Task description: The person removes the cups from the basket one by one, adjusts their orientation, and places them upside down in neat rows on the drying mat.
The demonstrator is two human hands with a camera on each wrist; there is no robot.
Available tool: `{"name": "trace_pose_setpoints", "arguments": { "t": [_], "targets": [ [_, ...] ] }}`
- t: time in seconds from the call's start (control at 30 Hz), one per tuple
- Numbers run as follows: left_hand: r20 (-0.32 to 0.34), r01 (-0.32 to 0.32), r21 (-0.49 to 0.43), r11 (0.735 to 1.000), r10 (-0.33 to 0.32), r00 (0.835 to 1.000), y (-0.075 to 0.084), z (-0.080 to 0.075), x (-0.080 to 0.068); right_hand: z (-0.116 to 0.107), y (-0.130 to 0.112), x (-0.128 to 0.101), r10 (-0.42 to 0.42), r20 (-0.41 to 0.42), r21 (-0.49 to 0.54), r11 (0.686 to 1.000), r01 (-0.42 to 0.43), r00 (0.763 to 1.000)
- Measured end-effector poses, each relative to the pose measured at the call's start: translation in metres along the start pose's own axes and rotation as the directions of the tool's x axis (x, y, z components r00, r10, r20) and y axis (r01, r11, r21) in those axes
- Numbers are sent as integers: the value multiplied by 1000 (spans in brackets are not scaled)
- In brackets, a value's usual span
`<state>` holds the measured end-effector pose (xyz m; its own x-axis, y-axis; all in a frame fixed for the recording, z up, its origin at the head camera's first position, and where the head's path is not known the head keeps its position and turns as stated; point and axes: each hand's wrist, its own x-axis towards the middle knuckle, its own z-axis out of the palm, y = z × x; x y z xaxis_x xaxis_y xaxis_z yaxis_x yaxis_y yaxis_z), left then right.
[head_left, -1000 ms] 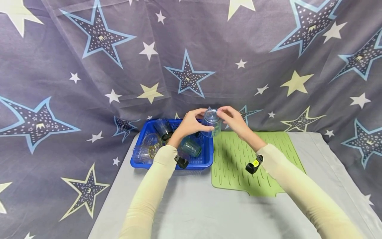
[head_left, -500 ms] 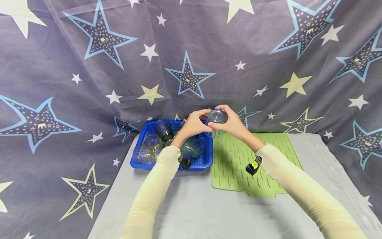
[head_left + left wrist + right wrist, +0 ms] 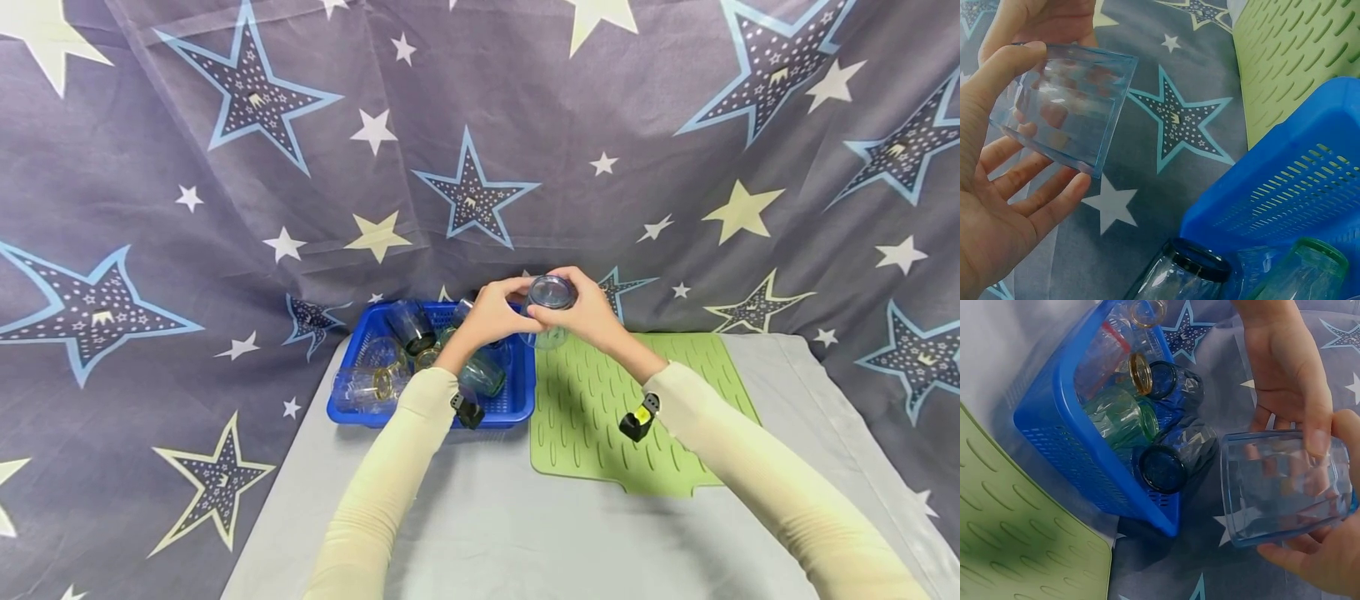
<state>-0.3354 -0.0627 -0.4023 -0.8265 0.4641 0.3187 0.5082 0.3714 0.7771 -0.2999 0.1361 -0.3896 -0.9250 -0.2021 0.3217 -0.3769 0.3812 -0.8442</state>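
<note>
Far left to centre: blue basket on pale cloth, several glasses piled inside. Yellowish glass lies on its side at the basket's left, dark glass tilted toward the far side, green glass on its side toward the right. Left hand, cream sleeve, reaches across above the basket; holds the left side of a clear bluish glass, thumb one side, fingers the other. That glass is up in the air, round end facing up, around where basket and mat meet at the far side. Right hand grips its right side, fingers curled round. Green mat lies right of the basket, starry curtain behind everything.
</note>
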Motion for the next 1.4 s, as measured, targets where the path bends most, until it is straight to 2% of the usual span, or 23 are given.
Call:
{"name": "trace_pose_setpoints", "arguments": {
  "t": [0.2, 0.53, 0.83, 0.97, 1.2, 1.4],
  "targets": [
    [5, -4, -3, 1000, 4, 1000, 1, 0, 0, 0, 2, 1, -5, -1, -12, 1000, 5, 1000],
    [54, 9, -22, 1000, -8, 998, -3, 0, -1, 1, 2, 0, -25, 14, -9, 1000, 25, 1000],
    [143, -9, -62, 998, 18, 989, -3, -8, -3, 0, 0, 2, -22, 31, -30, 999, 23, 999],
    [177, -13, -45, 999, 21, 984, -4, -14, -3, -2, -1, 2, -26, 42, -39, 999, 28, 999],
    [179, 36, 30, 999, -41, 983, -5, -27, -3, -10, -5, 3, -34, 43, -61, 997, 37, 998],
    [160, 78, 63, 995, -87, 983, -19, -36, -2, -20, -4, 5, -31, 25, -99, 995, 33, 999]
  ]
}}
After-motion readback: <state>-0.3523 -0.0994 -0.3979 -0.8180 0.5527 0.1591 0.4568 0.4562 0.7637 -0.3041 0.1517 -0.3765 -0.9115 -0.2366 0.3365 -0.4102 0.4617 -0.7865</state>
